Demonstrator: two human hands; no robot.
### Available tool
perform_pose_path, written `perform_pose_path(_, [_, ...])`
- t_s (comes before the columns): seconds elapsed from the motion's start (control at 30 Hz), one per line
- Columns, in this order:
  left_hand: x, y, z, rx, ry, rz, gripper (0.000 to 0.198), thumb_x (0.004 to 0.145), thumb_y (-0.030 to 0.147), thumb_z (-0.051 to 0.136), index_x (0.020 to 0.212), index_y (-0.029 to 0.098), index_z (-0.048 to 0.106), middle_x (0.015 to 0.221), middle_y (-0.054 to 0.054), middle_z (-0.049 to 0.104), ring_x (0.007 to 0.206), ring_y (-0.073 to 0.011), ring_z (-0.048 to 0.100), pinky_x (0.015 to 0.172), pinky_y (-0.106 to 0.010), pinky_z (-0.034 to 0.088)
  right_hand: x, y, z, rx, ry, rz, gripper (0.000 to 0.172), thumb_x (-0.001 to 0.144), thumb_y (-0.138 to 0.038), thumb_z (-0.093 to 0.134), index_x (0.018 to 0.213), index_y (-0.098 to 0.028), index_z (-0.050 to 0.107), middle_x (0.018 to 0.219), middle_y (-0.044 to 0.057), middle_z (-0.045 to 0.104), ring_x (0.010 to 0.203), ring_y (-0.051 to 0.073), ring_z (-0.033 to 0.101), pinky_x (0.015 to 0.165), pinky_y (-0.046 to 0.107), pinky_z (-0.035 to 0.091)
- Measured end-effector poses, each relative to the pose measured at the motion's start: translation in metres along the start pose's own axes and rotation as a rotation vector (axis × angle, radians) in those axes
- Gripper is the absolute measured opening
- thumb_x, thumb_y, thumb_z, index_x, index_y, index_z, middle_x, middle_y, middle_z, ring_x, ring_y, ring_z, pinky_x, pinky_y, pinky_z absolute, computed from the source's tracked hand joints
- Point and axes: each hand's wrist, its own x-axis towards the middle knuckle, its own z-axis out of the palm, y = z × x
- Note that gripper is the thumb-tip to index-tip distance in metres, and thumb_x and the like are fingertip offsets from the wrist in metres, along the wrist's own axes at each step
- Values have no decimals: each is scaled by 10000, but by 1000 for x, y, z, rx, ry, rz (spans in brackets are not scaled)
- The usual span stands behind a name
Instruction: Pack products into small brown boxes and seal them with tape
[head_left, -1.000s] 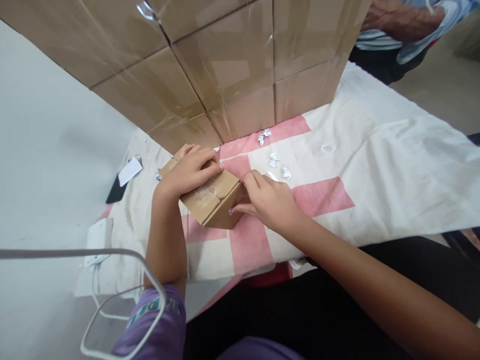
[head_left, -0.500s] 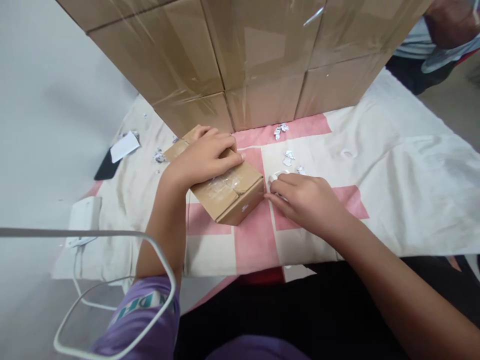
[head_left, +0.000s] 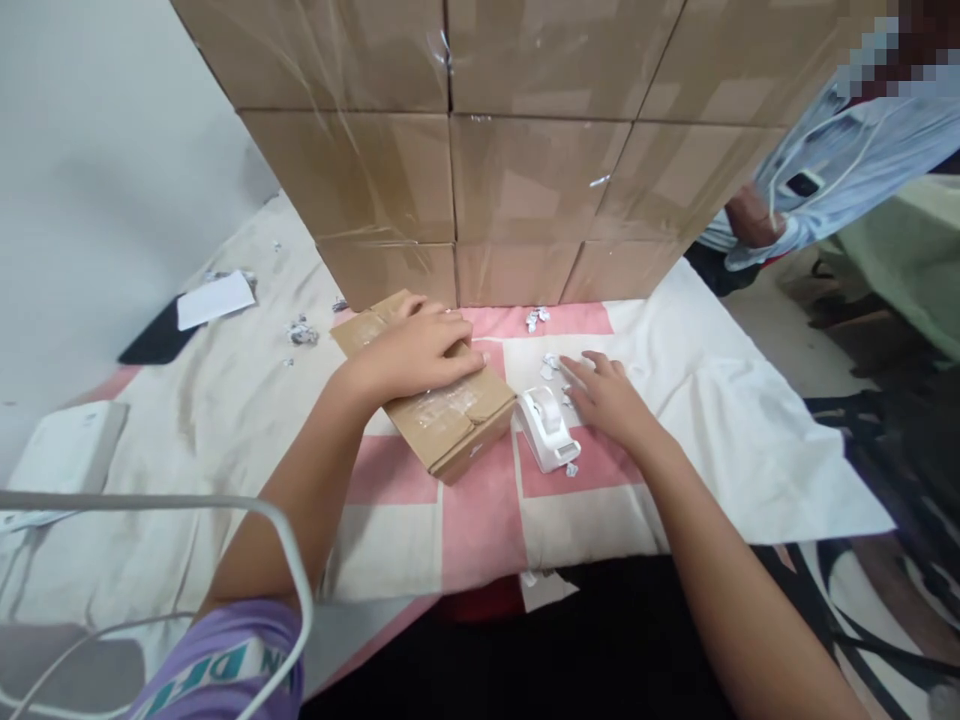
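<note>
My left hand [head_left: 420, 350] lies over a small brown cardboard box [head_left: 465, 405] with clear tape on its top. Its thumb rests on the near side of the lid while the fingers reach over the far part, gripping the box. Close to the box's right end stands a white tape dispenser [head_left: 551, 430] with a roll of tape in it. My right hand [head_left: 604, 390] hovers just right of the dispenser, fingers apart and nothing in them. Small crumpled scraps [head_left: 550, 365] lie by its fingertips.
Stacked cardboard boxes [head_left: 517, 185] wrapped in clear film rise behind. On the left of the cloth-covered table [head_left: 405, 540] are a black phone-like object [head_left: 154, 335], a white card [head_left: 216, 299] and a white device [head_left: 67, 450]. A white cable [head_left: 289, 545] loops in front. Another person [head_left: 862, 150] is at right.
My right hand has come off the white tape dispenser and opened, moving slightly right. The dispenser now shows fully. My left hand stays on the box. The view has shifted.
</note>
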Motion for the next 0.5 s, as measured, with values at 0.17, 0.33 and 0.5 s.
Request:
perform_pose_path(0.17, [-2, 0, 1, 20, 41, 18, 365, 955, 467, 436, 737, 189, 525, 853, -20, 639, 927, -222, 535, 1079, -471, 257, 6, -15, 2, 100, -100, -49, 420, 1011, -259, 452, 1396, -208, 613, 1458, 126, 580, 1313, 334, 478, 1093, 477, 402])
perform_pose_path(0.33, [-3, -2, 3, 1, 98, 47, 378, 962, 470, 431, 749, 185, 560, 891, -30, 664, 888, -206, 561, 1096, -480, 258, 3, -13, -6, 102, -81, -9, 264, 984, -214, 462, 1038, -147, 712, 1085, 139, 681, 1026, 249, 632, 955, 350, 455])
perform_pose_path(0.5, [-4, -2, 4, -43, 123, 57, 368, 956, 455, 439, 723, 194, 554, 871, -29, 673, 878, -209, 568, 1092, -477, 269, -10, -15, -11, 189, -61, 83, 145, 951, -211, 465, 854, -191, 571, 880, 60, 660, 799, 191, 637, 726, 279, 427])
